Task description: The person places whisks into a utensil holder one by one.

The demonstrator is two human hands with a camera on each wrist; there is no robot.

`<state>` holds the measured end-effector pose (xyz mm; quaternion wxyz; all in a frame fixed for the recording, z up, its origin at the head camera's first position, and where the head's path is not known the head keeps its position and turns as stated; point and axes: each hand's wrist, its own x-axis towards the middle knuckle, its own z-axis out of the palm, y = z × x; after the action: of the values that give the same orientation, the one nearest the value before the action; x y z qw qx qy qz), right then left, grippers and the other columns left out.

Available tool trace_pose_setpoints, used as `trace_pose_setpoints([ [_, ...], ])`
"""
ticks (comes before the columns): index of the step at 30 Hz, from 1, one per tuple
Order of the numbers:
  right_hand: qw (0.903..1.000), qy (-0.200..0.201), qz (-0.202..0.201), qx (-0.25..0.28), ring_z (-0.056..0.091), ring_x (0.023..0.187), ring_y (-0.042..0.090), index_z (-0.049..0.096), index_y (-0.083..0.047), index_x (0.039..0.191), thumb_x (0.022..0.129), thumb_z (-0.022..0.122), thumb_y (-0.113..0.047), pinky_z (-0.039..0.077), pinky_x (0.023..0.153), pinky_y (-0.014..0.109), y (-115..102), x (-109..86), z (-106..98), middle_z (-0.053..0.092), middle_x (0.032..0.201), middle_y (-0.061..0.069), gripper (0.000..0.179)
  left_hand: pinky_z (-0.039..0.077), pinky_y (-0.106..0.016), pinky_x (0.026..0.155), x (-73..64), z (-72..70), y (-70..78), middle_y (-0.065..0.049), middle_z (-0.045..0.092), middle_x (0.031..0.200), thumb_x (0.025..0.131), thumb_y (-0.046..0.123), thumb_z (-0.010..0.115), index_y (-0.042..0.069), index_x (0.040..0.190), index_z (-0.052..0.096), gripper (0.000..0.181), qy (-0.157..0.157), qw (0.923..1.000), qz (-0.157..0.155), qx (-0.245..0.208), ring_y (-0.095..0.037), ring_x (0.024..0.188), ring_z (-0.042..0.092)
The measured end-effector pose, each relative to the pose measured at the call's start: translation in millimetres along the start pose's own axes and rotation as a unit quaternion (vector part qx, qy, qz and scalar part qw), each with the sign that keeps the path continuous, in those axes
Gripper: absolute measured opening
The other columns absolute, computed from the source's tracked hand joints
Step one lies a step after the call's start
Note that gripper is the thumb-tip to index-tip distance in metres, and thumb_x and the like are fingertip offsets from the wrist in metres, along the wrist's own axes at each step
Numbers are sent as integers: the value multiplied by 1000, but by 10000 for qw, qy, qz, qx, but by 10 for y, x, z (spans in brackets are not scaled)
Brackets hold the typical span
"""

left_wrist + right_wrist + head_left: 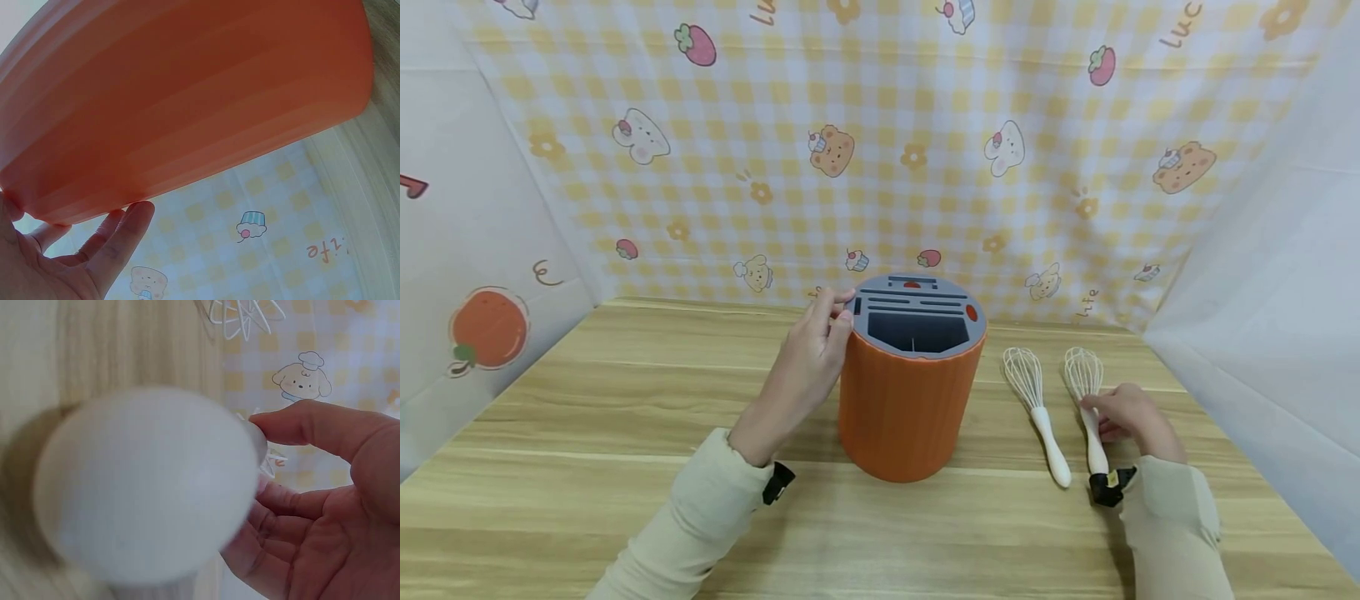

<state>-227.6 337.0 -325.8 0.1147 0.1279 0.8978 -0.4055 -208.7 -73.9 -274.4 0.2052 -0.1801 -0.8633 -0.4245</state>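
An orange utensil holder (pixel 902 417) with a grey slotted lid (pixel 917 302) stands upright on the table. My left hand (pixel 812 342) holds it at the left of its top rim, with the fingertips against the orange wall (pixel 187 94) in the left wrist view. At the right, my right hand (pixel 1131 417) pinches a white whisk (pixel 1097 458) near the top of its handle, between thumb and fingers. The rounded handle end (pixel 147 487) fills much of the right wrist view, with the wires mostly hidden behind it.
A second white whisk (pixel 1051 450) lies between the holder and the pinched whisk, wires pointing away. The wooden table (pixel 625 400) ends at a yellow checked cloth (pixel 880 200) behind. White cloth walls (pixel 1262 275) rise on both sides.
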Motion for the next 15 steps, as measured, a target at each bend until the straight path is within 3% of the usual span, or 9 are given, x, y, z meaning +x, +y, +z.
trace_pose_setpoints([
  [9,9985,183,-237,454,63,55,9,56,13,96,88,49,-19,55,60,27,-15,-49,-88,60,64,-1,33,53,-33,77,-2,9,-9,1,49,136,99,29,31,14,119,46,29,6,10000,17,-23,-18,91,56],
  [13,9946,239,-286,970,63,56,6,52,14,106,90,48,-20,55,62,25,-53,-71,-130,59,65,-5,38,53,-33,77,-3,5,-10,1,49,136,99,29,30,15,119,46,29,12,10000,8,-9,-18,91,55],
  [15,9908,233,-399,1269,63,58,5,52,9,104,91,47,-21,55,62,24,-74,-77,-152,59,67,-7,33,53,-32,77,-2,4,-10,1,49,136,99,29,30,15,119,46,29,20,10000,4,4,-18,90,55],
])
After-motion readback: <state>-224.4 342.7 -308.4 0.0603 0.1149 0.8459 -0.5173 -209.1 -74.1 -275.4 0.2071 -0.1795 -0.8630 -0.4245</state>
